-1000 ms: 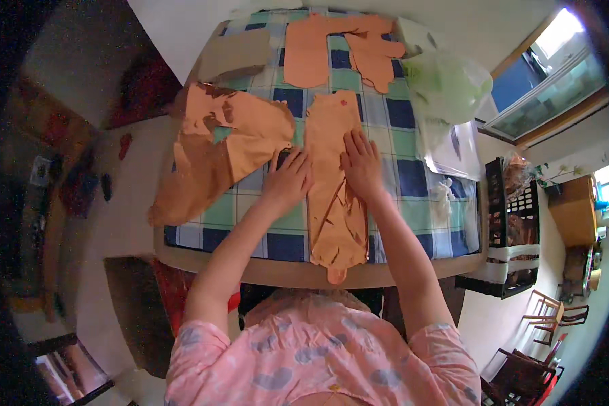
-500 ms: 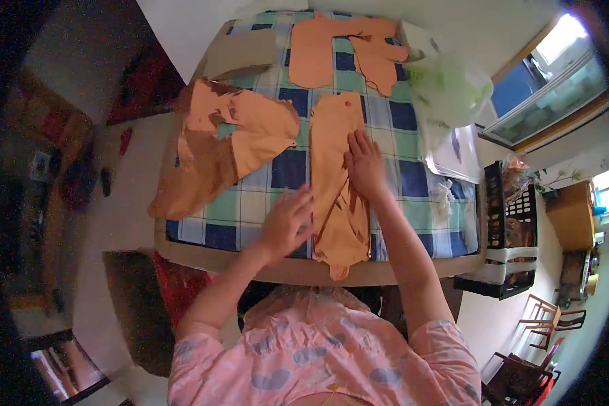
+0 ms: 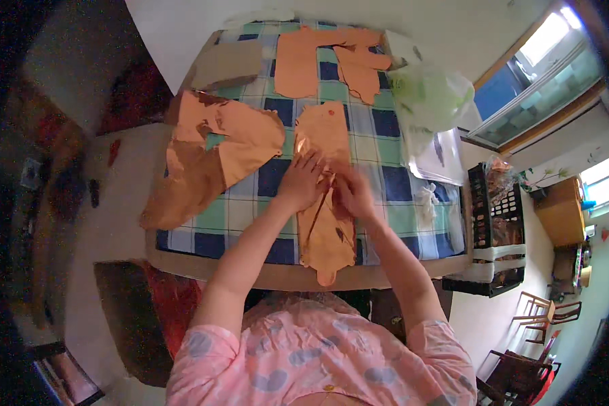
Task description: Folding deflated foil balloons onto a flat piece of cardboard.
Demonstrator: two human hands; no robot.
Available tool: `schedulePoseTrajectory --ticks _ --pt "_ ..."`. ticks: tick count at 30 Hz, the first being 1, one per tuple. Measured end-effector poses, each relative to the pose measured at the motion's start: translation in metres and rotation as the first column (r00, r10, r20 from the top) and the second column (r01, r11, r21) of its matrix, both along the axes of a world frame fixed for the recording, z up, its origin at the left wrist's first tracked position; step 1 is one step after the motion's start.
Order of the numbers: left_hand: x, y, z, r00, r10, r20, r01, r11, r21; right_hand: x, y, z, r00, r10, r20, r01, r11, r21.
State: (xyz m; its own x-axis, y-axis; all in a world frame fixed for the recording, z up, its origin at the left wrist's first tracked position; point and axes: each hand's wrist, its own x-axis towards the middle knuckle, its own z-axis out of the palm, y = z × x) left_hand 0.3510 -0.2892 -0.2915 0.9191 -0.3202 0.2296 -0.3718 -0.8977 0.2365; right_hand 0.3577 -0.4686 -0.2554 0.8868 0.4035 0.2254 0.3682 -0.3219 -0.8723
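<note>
A flat, deflated rose-gold foil balloon (image 3: 326, 237), folded into a long strip, lies lengthwise in front of me, its tabbed end over the table's near edge. My left hand (image 3: 303, 181) rests on its left half, fingers stretched out flat. On the right side, my right hand (image 3: 354, 195) has its fingers bent in around the foil near the middle crease; motion blurs them somewhat. A larger, crumpled foil balloon (image 3: 240, 139) with a small hole through it lies to the left. At the far side is another flat foil balloon (image 3: 298, 64) with a bent shape.
A checked cloth (image 3: 379, 230) covers the table. Cardboard (image 3: 227, 64) lies at the far left. Along the right are a translucent green-white plastic bag (image 3: 433, 98), clear plastic packets (image 3: 438, 159) and a white knotted scrap (image 3: 426, 195). A black crate (image 3: 497, 210) stands off the right edge.
My left hand has gone from hovering beside the strip to lying on it, farther up. My right hand has drawn nearer and bent its fingers in. The whole view has shifted slightly.
</note>
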Motion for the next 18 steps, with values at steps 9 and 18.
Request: schedulePoseTrajectory --ticks 9,18 --pt "0.006 -0.006 0.003 0.997 -0.027 0.07 0.035 0.993 -0.115 -0.138 -0.095 0.008 0.821 0.425 -0.381 -0.329 0.898 0.293" --pt "0.041 0.03 0.044 0.977 0.013 0.214 0.037 0.973 -0.229 -0.016 -0.082 0.01 0.986 -0.072 -0.149 0.109 0.961 0.255"
